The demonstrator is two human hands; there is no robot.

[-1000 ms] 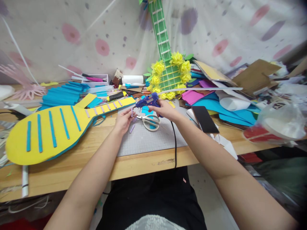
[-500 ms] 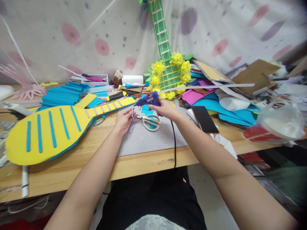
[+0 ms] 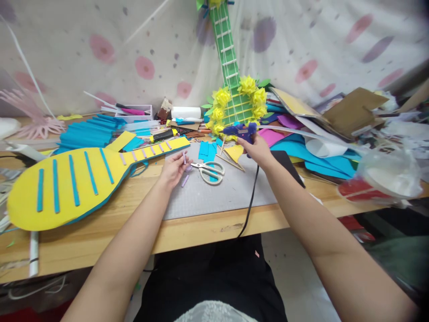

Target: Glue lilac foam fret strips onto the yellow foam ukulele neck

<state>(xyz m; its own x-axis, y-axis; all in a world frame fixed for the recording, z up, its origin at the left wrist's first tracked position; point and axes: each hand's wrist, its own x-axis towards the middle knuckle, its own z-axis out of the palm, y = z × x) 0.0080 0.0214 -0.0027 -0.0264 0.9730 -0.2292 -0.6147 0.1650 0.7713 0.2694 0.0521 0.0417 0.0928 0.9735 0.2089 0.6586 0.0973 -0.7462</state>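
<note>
My left hand (image 3: pixel 173 168) pinches a small purple foam strip (image 3: pixel 184 157) upright over the grey cutting mat (image 3: pixel 214 192), close to the neck of a yellow foam guitar (image 3: pixel 77 179) with blue stripes. Gripped in my right hand (image 3: pixel 256 150) is a blue glue gun (image 3: pixel 237 130), lifted to the right above the mat; its black cord (image 3: pixel 250 205) runs down over the table edge. White-handled scissors (image 3: pixel 211 171) lie on the mat between my hands.
A green guitar (image 3: pixel 234 89) with yellow paper flowers leans against the curtain. Blue foam strips (image 3: pixel 90 132), coloured sheets (image 3: pixel 301 150), cardboard (image 3: pixel 355 109) and a plastic bag (image 3: pixel 392 172) crowd the wooden table (image 3: pixel 100 232). More purple bits (image 3: pixel 185 180) lie on the mat.
My right hand has carried the glue gun away to the right and back, off the strip. The left hand keeps the purple strip in the same spot. The camera tilted slightly.
</note>
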